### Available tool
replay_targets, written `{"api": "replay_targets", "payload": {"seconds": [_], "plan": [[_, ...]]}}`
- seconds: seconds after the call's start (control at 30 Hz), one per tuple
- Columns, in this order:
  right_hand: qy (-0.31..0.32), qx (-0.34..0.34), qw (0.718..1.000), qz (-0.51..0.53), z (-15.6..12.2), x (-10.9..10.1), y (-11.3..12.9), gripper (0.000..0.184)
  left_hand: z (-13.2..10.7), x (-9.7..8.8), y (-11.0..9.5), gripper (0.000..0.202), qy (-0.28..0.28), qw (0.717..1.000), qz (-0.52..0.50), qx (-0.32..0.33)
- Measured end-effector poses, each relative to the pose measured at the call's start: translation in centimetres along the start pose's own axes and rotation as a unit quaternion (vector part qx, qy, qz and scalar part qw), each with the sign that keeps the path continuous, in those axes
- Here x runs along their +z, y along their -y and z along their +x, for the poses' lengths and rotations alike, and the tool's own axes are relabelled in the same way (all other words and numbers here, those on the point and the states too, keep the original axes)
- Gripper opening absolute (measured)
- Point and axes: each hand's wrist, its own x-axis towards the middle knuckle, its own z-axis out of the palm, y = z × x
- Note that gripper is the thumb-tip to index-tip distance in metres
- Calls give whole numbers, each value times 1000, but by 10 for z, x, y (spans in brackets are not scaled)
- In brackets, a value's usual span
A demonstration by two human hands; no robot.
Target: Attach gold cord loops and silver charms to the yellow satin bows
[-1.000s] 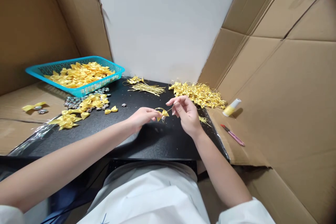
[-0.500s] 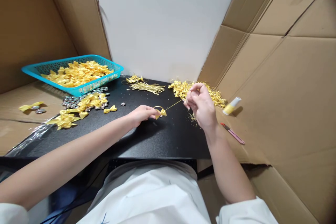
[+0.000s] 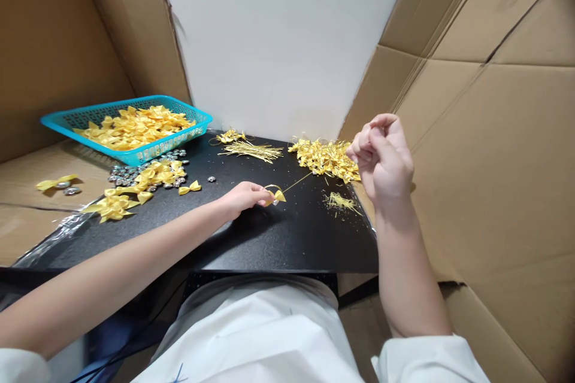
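My left hand (image 3: 251, 198) pinches a small yellow ribbon bow (image 3: 279, 196) between thumb and fingertips, low above the black table. A loop of gold cord arches over the bow, and a shiny silver bit shows under it. From the bow a thin straight strand of gold cord (image 3: 297, 182) runs up to the right and ends short of my right hand. My right hand (image 3: 384, 158) is raised over the table's right side, its fingers curled closed. Whatever those fingers hold, if anything, is hidden.
A blue basket (image 3: 135, 158) of yellow bows stands back left. Silver beads (image 3: 121, 175) and loose bows (image 3: 155, 173) lie before it. Cut gold cords (image 3: 254, 151) and a pile of corded bows (image 3: 326, 158) lie behind. Trimmings (image 3: 341, 202) are scattered right; cardboard walls (image 3: 494, 161) flank the table.
My right hand has moved right and up, away from the end of the gold strand. It now hides the glue stick and pink cutter. My left hand stays on the bow.
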Motion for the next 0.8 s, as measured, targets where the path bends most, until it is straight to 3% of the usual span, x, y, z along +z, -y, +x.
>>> {"api": "replay_targets", "payload": {"seconds": [0.27,0.43,0.6,0.8], "plan": [[-22,-10,1000,5,0,-3,-6,16,-3,4,1,17,-16,1000,-7,12],[-3,8,1000,18,-20,1,-17,16,-6,3,5,21,-44,998,-38,19],[44,90,995,-22,-55,24,-55,16,-7,6,7,26,-16,995,-86,50],[116,178,969,-130,-88,50,-105,12,-13,7,5,36,3,990,-99,105]]}}
